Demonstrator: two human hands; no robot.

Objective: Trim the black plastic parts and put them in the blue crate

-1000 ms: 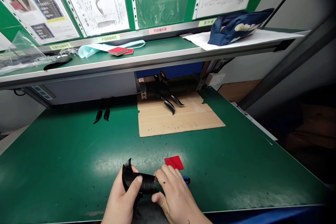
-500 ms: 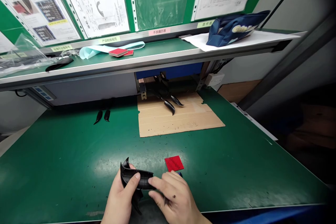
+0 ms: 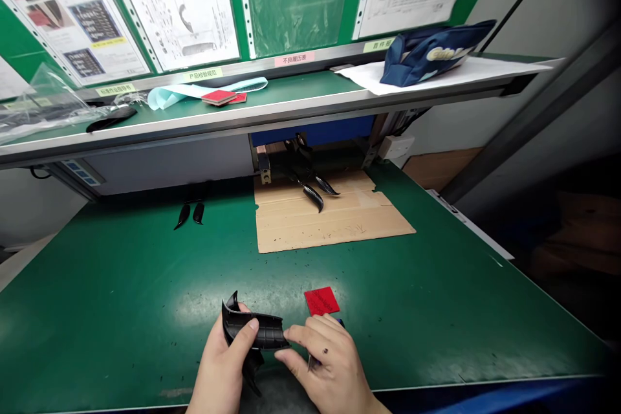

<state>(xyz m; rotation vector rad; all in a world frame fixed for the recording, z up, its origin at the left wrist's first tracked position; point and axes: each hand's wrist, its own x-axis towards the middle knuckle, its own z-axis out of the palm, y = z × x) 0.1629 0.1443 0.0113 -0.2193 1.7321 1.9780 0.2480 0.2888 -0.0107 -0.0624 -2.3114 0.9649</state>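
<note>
A curved black plastic part point(image 3: 264, 330) with a ribbed hollow inside and pointed tips is gripped in my left hand point(image 3: 223, 356), the thumb pressed on its inner face. Another dark curved piece point(image 3: 252, 372) shows below it, partly hidden by the fingers. At the part's right end, my right hand point(image 3: 330, 359) is closed, with forefinger and thumb near its edge. A thin tool point(image 3: 311, 363) is tucked in that hand, a greyish tip showing under the palm and a blue end above the knuckles; the rest is hidden. Just beyond lies a red square pad point(image 3: 322, 301).
A cardboard sheet point(image 3: 334, 226) bears black curved parts point(image 3: 313, 198) under the shelf point(image 3: 310, 94). Two small black pieces point(image 3: 198, 213) lie at the back left. On the shelf are a navy cloth item point(image 3: 431, 55), red pads point(image 3: 219, 98) and plastic bags point(image 3: 43, 107). Dark specks dot the green table.
My right hand has shifted slightly right, its forefinger moving from the part's inner face to its right end. My left hand holds the part nearly still.
</note>
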